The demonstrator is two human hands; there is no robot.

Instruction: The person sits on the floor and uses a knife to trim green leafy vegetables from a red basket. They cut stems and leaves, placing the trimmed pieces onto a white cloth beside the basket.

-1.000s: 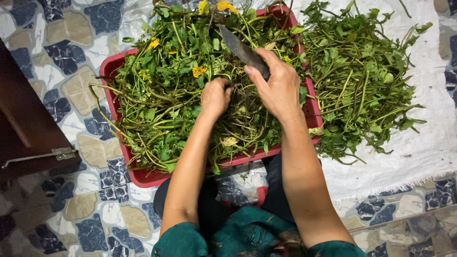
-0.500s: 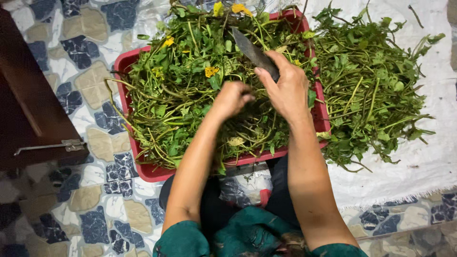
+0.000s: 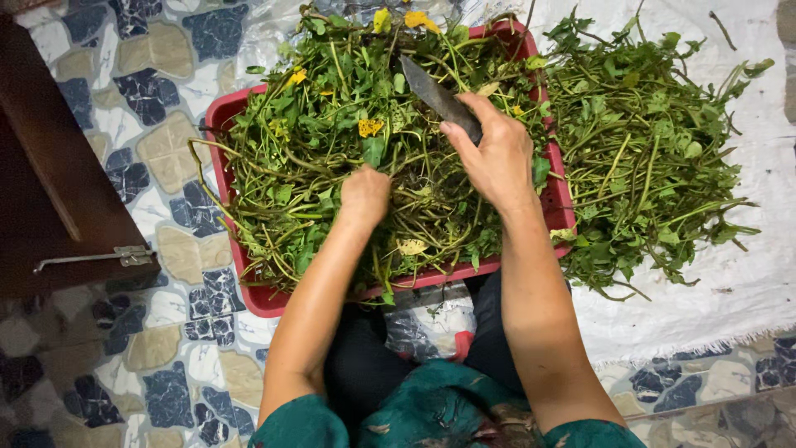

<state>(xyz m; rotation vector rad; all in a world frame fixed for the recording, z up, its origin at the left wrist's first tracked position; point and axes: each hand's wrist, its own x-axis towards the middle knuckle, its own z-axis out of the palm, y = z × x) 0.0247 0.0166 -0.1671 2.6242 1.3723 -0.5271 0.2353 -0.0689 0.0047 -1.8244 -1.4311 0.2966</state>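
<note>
Green leafy vines with long stems and a few yellow flowers (image 3: 332, 158) fill the red perforated plastic tray (image 3: 222, 170) across the upper centre of the frame, heaped above its rim. Second loose pile of the same greens (image 3: 655, 158) lies at upper right on the white cloth sheet (image 3: 746, 290), just beside the tray's right wall and spilling against it. Patterned blue-and-beige stone floor (image 3: 166, 141) under everything; dark brown wooden door edge with metal latch (image 3: 58, 207) at left. Right hand (image 3: 497, 158) sits over the tray's right half, fingers curled round the handle of a dark grey metal knife (image 3: 439, 95), blade pointing toward upper left over the greens. Left hand (image 3: 363, 195) at tray centre, closed into a fist down in the stems, apparently bunching a clump; what exactly is inside the fist is hidden by leaves. Change from the earlier views: half a second back the left fist was higher and close against the right hand near the knife, now it has dropped lower left and the two hands are apart; knife hand barely shifted. Reads as a fresh bunch being gathered from the tray, cutting paused.
</note>
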